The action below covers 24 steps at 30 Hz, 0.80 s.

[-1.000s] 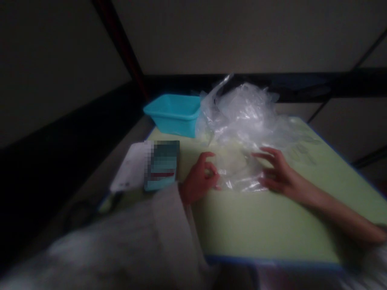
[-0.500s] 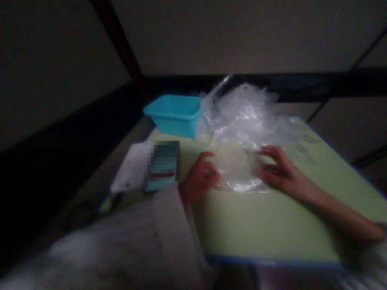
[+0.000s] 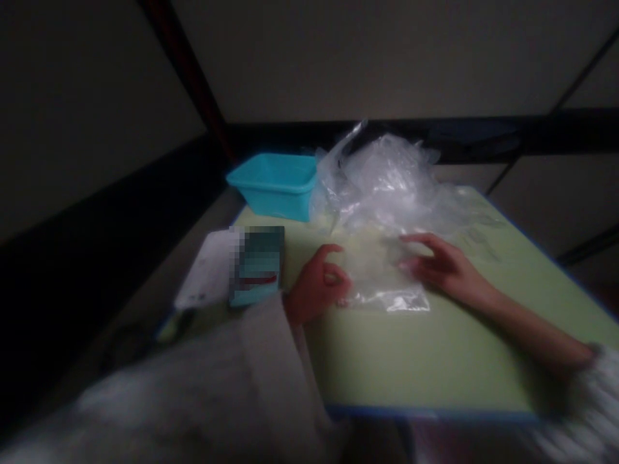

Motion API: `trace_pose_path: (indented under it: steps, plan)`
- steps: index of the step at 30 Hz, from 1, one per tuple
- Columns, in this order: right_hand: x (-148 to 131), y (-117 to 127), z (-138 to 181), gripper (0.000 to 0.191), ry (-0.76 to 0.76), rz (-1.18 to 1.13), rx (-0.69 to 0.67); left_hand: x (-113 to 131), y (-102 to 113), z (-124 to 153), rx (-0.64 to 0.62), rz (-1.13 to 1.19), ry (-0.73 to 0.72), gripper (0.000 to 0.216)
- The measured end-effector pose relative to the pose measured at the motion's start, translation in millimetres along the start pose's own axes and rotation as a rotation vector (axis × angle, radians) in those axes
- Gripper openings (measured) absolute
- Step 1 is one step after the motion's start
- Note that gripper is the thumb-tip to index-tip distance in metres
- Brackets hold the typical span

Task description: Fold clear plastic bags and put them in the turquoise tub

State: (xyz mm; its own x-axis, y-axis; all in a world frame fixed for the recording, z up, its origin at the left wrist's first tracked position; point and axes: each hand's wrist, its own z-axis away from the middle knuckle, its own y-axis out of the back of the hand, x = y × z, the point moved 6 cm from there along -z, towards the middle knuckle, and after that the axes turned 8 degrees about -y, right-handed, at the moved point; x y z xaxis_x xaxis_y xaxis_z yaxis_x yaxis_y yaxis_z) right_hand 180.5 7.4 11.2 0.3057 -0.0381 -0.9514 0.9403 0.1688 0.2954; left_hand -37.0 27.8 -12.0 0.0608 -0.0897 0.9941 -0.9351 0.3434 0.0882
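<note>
A clear plastic bag (image 3: 372,270) lies flat on the table between my hands, its near edge shiny. At its left edge, my left hand (image 3: 319,280) is curled, with the thumb and a finger meeting in a ring at the film and another finger raised above them. Over the right part of the bag reaches my right hand (image 3: 438,261), thumb and fingers apart, its fingertips blurred at the film. Just behind the flat bag, a crumpled heap of clear plastic bags (image 3: 387,177) spreads across the far part of the table.
A turquoise plastic basket (image 3: 275,190) stands at the far left, against the heap. Left of my left hand lie a dark teal flat object (image 3: 264,258), partly pixelated, and a white sheet-like item (image 3: 207,270). The pale green table (image 3: 411,367) has blue edges.
My right hand has shifted slightly left over the flat bag. My left hand stays at the bag's left edge. The whole view has drifted a little.
</note>
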Motion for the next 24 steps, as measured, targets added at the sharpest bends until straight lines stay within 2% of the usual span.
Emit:
trace_pose_path:
  steps: [3, 6, 11, 15, 18, 24]
  plan:
    - [-1, 0, 1, 0.038, 0.031, 0.080, -0.008, 0, 1, 0, -0.011, -0.017, -0.019, 0.053]
    - [-2, 0, -1, 0.034, 0.093, 0.129, -0.009, 1, 5, -3, -0.006, -0.101, -0.112, 0.049]
    - [-2, 1, -4, 0.025, 0.155, 0.203, 0.020, 4, 10, -8, 0.014, -0.453, -0.300, 0.034]
    - [-3, 1, -5, 0.022, 0.169, 0.266, 0.039, 5, 7, -10, -0.040, -0.672, -0.436, 0.031]
    - [-6, 2, -5, 0.020, 0.221, 0.313, 0.063, 4, 6, -11, -0.068, -0.705, -0.468, 0.035]
    - [-2, 3, -6, 0.019, 0.276, 0.372, 0.108, 1, 8, -10, -0.040, -0.801, -0.446, 0.036]
